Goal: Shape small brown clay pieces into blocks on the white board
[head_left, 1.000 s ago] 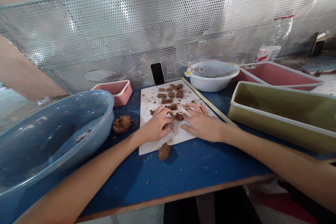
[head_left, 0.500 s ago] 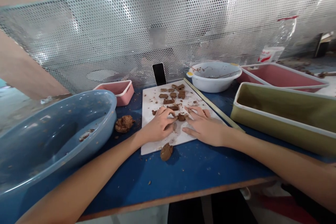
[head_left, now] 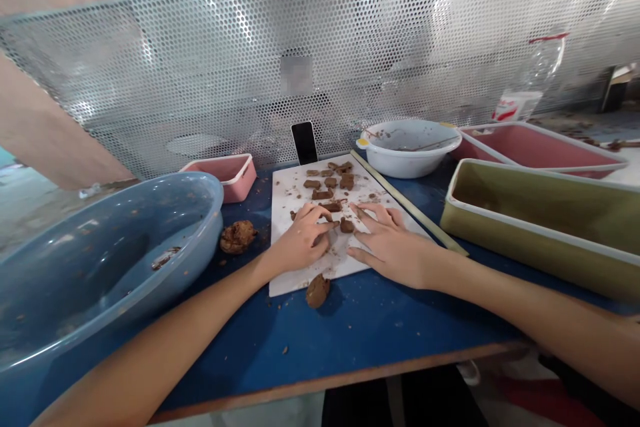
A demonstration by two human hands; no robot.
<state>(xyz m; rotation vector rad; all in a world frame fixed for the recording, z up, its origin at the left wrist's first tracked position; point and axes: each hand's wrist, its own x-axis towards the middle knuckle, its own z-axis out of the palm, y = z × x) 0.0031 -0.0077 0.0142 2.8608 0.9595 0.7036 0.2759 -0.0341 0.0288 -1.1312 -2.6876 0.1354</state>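
A small brown clay piece [head_left: 347, 225] sits on a white board [head_left: 295, 273] between my hands. My left hand [head_left: 303, 240] rests at its left, fingers bent and apart, the index fingertip at or very near the piece's side. To the right, my right hand [head_left: 393, 243] lies with fingers spread, their tips close beside the piece; contact cannot be made out. Neither hand is wrapped round anything. Farther up the board lie several shaped clay pieces [head_left: 323, 194] amid crumbs. A rounded clay lump [head_left: 318, 291] rests by the board's near edge.
Left stands a big blue basin [head_left: 200, 240], with a rough clay lump [head_left: 238, 237] beside it. A pink box [head_left: 243, 180] and a phone [head_left: 305, 143] are behind. Rightward are a pale stick [head_left: 410, 203], a white basin [head_left: 407, 163], a green trough [head_left: 540, 233] and a pink tray [head_left: 545, 147].
My right hand has shifted slightly toward me, and its fingertips have drawn a little off the small clay piece. My left hand stays almost in place.
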